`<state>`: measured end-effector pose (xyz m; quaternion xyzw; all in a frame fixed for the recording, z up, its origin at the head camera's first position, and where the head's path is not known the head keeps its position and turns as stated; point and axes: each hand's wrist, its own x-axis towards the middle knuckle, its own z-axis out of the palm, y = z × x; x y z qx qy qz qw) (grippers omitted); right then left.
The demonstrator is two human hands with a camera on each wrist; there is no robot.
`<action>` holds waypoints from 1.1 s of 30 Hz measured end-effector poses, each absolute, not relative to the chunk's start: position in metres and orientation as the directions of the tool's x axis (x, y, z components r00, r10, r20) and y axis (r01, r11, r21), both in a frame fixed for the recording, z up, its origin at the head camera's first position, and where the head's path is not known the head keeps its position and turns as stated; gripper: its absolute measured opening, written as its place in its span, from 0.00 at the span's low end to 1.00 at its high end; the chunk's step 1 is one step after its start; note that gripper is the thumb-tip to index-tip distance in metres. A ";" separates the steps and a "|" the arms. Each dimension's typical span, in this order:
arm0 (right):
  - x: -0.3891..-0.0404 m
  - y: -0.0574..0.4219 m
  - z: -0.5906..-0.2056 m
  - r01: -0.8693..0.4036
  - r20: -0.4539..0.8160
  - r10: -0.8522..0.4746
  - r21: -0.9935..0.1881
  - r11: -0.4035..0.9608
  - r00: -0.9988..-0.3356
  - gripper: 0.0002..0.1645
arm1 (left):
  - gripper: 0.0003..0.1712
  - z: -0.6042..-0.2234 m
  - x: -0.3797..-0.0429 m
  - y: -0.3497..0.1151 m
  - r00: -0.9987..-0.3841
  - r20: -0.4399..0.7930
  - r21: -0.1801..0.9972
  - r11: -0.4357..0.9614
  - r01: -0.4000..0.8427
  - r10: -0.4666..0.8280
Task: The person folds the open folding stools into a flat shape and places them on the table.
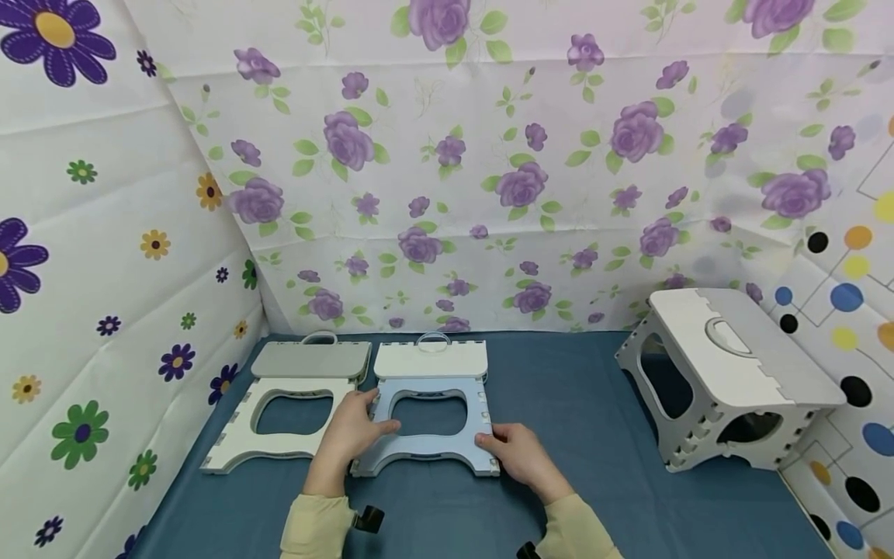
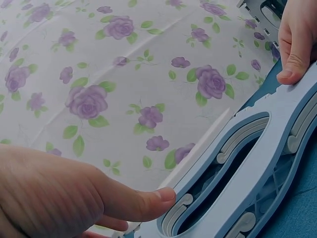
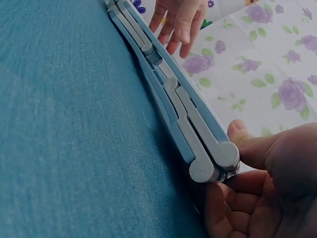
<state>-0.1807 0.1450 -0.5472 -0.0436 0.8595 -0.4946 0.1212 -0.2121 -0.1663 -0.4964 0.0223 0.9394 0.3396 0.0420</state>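
Observation:
A pale blue folding step stool [image 1: 431,450] with a white top panel lies folded flat on the blue cloth. My right hand [image 1: 520,458] pinches its near right corner, thumb above and curled fingers at the underside, as the right wrist view shows. At the stool's left side is my left hand [image 1: 351,428], its thumb reaching over the blue panel. In the right wrist view the fingers of that left hand [image 3: 181,22] are fairly straight and spread beside the stool's edge. A second folded stool [image 1: 293,444], cream with a grey top panel, lies just left of it.
An unfolded white and grey step stool [image 1: 726,341] stands at the right, near a dotted wall covering [image 1: 866,326]. Blue cloth [image 1: 566,388] covers the work surface. Behind it hangs a rose-patterned sheet [image 1: 475,256], and a daisy-patterned one [image 1: 119,310] slopes along the left.

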 end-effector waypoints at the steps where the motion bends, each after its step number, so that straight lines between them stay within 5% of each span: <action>1: -0.180 0.145 -0.547 0.047 -0.170 -0.196 -0.858 0.511 -0.966 0.31 | 0.46 -0.497 -0.212 -0.166 -0.996 -0.064 0.641 0.768 0.012 0.069; 12: -0.179 0.146 -0.548 0.036 -0.147 -0.146 -0.816 0.577 -0.978 0.37 | 0.46 -0.500 -0.212 -0.163 -0.996 -0.071 0.661 0.751 -0.001 0.062; 33: -0.169 0.177 -0.529 -0.029 0.045 0.011 -0.791 0.611 -0.999 0.29 | 0.43 -0.498 -0.213 -0.164 -0.996 -0.026 0.667 0.743 0.046 0.084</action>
